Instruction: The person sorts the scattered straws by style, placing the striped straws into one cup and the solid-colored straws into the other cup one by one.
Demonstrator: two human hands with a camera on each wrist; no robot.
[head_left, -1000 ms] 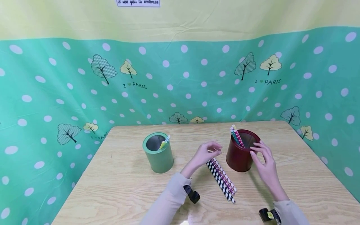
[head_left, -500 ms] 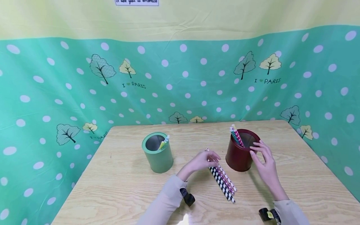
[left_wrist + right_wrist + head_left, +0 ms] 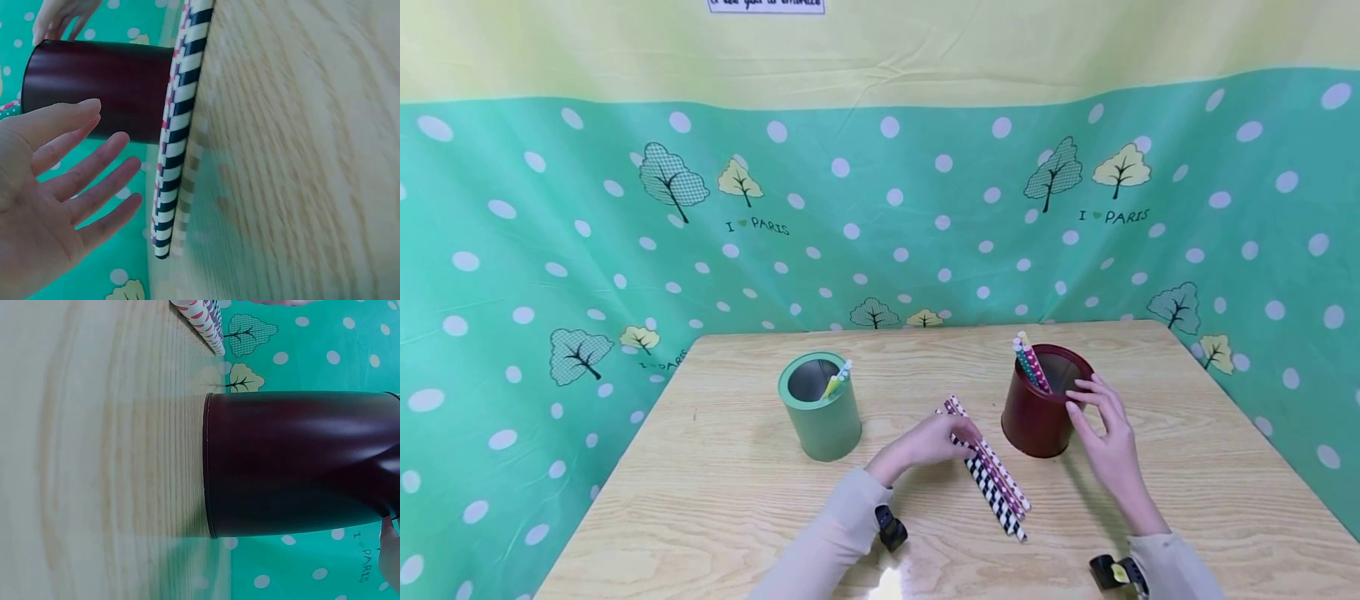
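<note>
- Left grip is relaxed with nothing in it, fingers spread just above the loose straws.
- Those loose straws lie slantwise on the wooden counter, side by side, some black-and-white striped, some dotted.
- Right grip is up at the rim of the dark red can, fingertips touching it; honestly can't tell if it's pinching.
- Dark red can's upright just beside the pile, with teal and pink dotted straws leaning inside.
- Green can is upright too, off to the left, yellow and pale straws poking out.
- Green polka-dot cloth hangs behind.
</note>
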